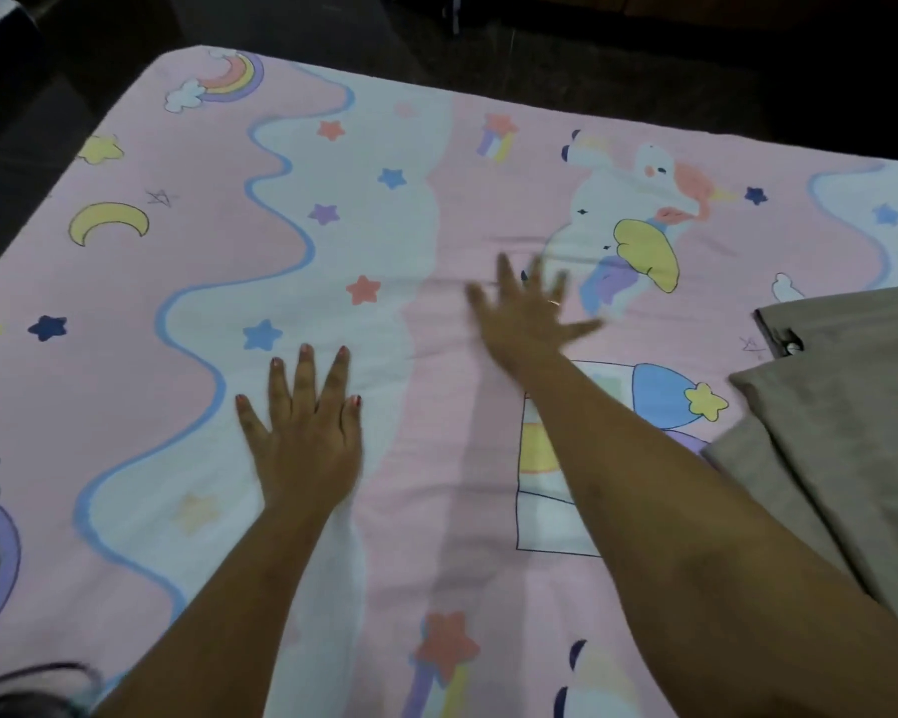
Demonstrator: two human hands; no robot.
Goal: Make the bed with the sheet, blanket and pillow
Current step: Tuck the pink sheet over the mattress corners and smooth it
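Note:
A pink and white sheet (219, 261) printed with stars, rainbows, a moon and a unicorn lies spread over the whole bed. My left hand (304, 432) rests flat on it, palm down, fingers spread. My right hand (527, 318) is farther out over the sheet's middle, fingers spread and blurred, just left of the unicorn print. A few small creases show in the sheet near that hand. A grey-brown folded cloth (846, 422), perhaps the blanket or a pillow cover, lies on the bed's right side beside my right forearm. No pillow is clearly in view.
Dark floor (592, 49) surrounds the bed at the far side and the left. The bed's far left corner (188, 54) is rounded, with the sheet pulled over it. A dark blurred object (27, 686) shows at the bottom left edge.

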